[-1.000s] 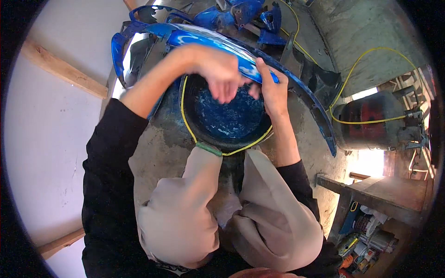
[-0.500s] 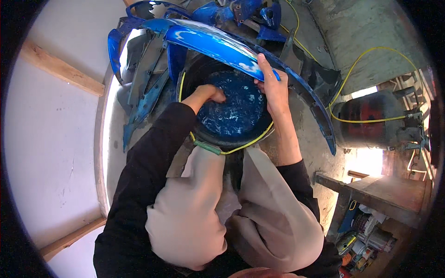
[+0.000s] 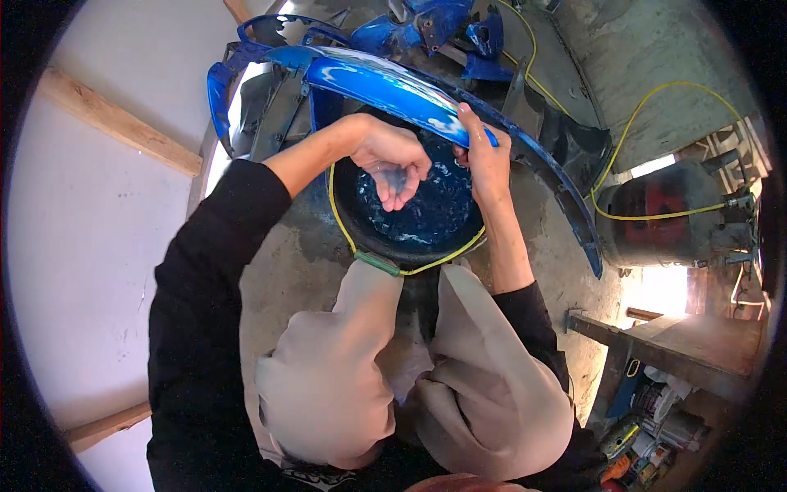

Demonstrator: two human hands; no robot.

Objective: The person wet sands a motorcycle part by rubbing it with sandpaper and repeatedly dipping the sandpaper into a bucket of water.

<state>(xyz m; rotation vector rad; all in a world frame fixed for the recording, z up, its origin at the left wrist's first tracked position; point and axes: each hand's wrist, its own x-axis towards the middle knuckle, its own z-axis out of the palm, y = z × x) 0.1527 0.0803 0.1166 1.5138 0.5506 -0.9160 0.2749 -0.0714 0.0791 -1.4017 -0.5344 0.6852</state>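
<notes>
My right hand (image 3: pixel 488 156) is closed on the right end of a long curved blue plastic panel (image 3: pixel 385 88) with white streaks, its thumb on top. It looks like a motorcycle body panel and is held tilted over a round black tub (image 3: pixel 352 225). Dark bluish water (image 3: pixel 426 213) with floating flecks or ripples lies in the tub. Over the water, just below the panel, my left hand (image 3: pixel 393 164) is loosely cupped, wrist bent and fingertips pointing down. A greyish patch shows in its palm; whether that is water I cannot tell.
Several blue and dark plastic panels (image 3: pixel 434 25) lie on the concrete floor behind the tub. A yellow hose (image 3: pixel 615 148) runs to a rusty tank (image 3: pixel 656 201) at right. A wooden bench (image 3: pixel 680 344) stands at lower right, a white wall (image 3: pixel 82 246) at left.
My left hand has come up out of the tub's water and now bends over it, nearer the panel. My right hand keeps its hold on the panel.
</notes>
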